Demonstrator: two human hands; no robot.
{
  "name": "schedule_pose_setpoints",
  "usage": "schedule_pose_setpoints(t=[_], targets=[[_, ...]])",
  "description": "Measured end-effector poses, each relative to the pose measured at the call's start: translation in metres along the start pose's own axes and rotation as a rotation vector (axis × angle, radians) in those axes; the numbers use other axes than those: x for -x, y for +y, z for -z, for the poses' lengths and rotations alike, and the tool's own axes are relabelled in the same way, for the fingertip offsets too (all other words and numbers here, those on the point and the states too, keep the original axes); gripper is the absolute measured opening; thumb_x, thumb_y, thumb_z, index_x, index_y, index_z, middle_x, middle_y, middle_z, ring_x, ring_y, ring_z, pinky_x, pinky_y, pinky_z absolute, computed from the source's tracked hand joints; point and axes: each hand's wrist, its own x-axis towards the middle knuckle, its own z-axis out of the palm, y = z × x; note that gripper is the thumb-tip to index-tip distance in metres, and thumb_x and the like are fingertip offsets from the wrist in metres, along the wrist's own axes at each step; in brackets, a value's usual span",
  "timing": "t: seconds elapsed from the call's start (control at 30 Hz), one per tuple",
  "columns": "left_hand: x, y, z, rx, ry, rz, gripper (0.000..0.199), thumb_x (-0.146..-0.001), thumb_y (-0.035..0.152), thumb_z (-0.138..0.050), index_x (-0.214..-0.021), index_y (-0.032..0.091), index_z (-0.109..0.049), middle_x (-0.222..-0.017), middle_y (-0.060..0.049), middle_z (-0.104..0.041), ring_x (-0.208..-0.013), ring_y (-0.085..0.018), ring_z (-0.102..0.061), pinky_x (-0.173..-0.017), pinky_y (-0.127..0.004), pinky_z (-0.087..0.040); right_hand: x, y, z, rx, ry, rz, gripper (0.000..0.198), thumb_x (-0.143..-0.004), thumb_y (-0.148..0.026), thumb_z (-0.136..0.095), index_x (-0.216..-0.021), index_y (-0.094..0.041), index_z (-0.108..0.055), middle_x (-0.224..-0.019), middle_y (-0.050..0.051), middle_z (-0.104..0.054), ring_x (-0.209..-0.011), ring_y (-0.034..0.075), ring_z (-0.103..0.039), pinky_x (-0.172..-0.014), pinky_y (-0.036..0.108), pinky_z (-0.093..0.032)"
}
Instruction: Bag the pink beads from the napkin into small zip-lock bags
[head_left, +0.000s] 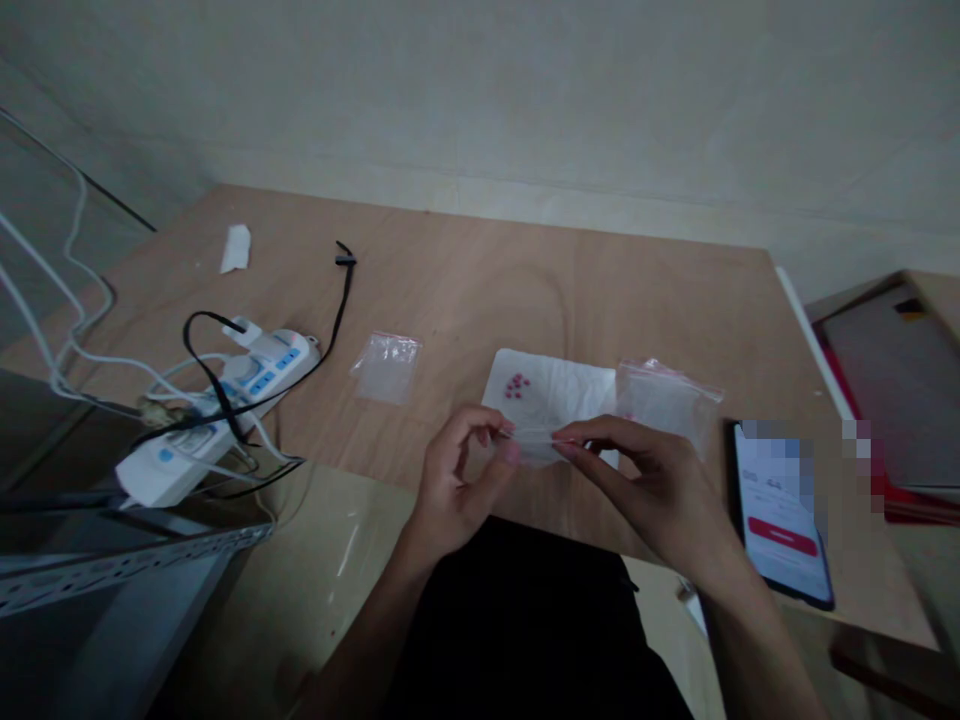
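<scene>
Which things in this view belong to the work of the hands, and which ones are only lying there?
Probably part of it: small clear bag between left hand and right hand; red pieces; white sheet under them; clear plastic beside it; perhaps the lone bag.

Probably just lying about: phone; power strip; black cable; white scrap.

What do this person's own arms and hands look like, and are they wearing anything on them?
Both the left hand and the right hand are ordinary human hands, four fingers and a thumb each, without gloves. The forearms in view are bare, with no sleeve, watch or bracelet visible. Black clothing covers the lap.
</scene>
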Motion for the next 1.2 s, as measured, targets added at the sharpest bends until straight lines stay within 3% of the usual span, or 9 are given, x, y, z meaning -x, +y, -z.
schedule_pose_setpoints(t=[0.13,0.23,0.3,0.5,0.67,0.8,0.97,1.2], targets=[[-0.004,0.008,0.000,0.044,0.106,0.057,0.011,-0.085,0.029,-0.065,-0.078,0.021,-0.066,-0.073,-0.001,-0.069,-0.069,-0.015,-0.063,-0.065,-0.028,-0.051,0.000,0.007,0.000,-0.171,0.075,-0.112,0.027,-0.073,-0.030,-0.078,-0.099,-0.024,-0.075,-0.076,0.001,-0.076,-0.072,0.018,-0.070,-0.068,0.032,-0.058],[-0.004,0.011,-0.004,0.102,0.148,0.082,0.013,-0.083,0.030,-0.068,-0.075,0.020,-0.067,-0.070,-0.001,-0.070,-0.066,-0.015,-0.065,-0.061,-0.027,-0.051,0.001,0.012,-0.004,-0.279,0.098,-0.151,0.013,-0.072,-0.034,-0.078,-0.077,-0.022,-0.075,-0.073,0.003,-0.075,-0.067,0.018,-0.069,-0.064,0.031,-0.056],[-0.003,0.013,-0.005,0.109,0.160,0.089,0.012,-0.082,0.029,-0.068,-0.074,0.019,-0.068,-0.069,-0.001,-0.071,-0.065,-0.015,-0.065,-0.060,-0.026,-0.052,0.003,0.013,-0.007,-0.273,0.125,-0.153,0.015,-0.074,-0.035,-0.075,-0.070,-0.021,-0.073,-0.070,0.003,-0.074,-0.065,0.017,-0.067,-0.062,0.030,-0.054],[-0.005,0.013,-0.003,0.089,0.024,0.088,0.007,-0.080,0.025,-0.071,-0.084,0.019,-0.072,-0.080,-0.003,-0.075,-0.074,-0.015,-0.069,-0.070,-0.025,-0.054,0.007,0.008,-0.006,-0.066,0.177,-0.100,0.013,-0.079,-0.031,-0.068,-0.072,-0.021,-0.071,-0.068,0.003,-0.070,-0.067,0.017,-0.062,-0.064,0.031,-0.050],[-0.007,0.011,-0.005,0.124,0.057,0.113,0.006,-0.079,0.024,-0.072,-0.076,0.018,-0.073,-0.073,-0.002,-0.075,-0.068,-0.014,-0.068,-0.066,-0.022,-0.052,0.008,0.004,-0.011,-0.223,0.122,-0.109,0.012,-0.078,-0.033,-0.072,-0.083,-0.022,-0.074,-0.079,0.003,-0.073,-0.070,0.017,-0.063,-0.064,0.030,-0.051],[-0.005,0.015,-0.005,0.122,0.048,0.120,0.008,-0.080,0.024,-0.071,-0.075,0.018,-0.071,-0.070,-0.002,-0.074,-0.066,-0.014,-0.067,-0.063,-0.022,-0.052,0.009,0.008,-0.019,-0.339,0.100,-0.105,0.014,-0.078,-0.034,-0.072,-0.072,-0.022,-0.073,-0.066,0.001,-0.069,-0.063,0.015,-0.061,-0.061,0.028,-0.049],[-0.006,0.018,-0.004,0.120,-0.056,0.130,0.007,-0.079,0.024,-0.072,-0.083,0.018,-0.073,-0.078,-0.003,-0.076,-0.073,-0.015,-0.070,-0.069,-0.023,-0.055,0.011,0.015,-0.021,-0.342,0.106,-0.084,0.009,-0.078,-0.030,-0.073,-0.074,-0.022,-0.075,-0.068,0.002,-0.071,-0.066,0.015,-0.062,-0.064,0.028,-0.049],[-0.005,0.019,-0.010,0.045,-0.025,0.093,0.006,-0.079,0.022,-0.072,-0.075,0.017,-0.072,-0.070,-0.003,-0.076,-0.065,-0.013,-0.070,-0.063,-0.020,-0.054,0.014,0.012,-0.027,-0.394,0.095,-0.065,0.005,-0.077,-0.028,-0.074,-0.078,-0.023,-0.076,-0.074,0.003,-0.075,-0.070,0.016,-0.068,-0.065,0.028,-0.054]])
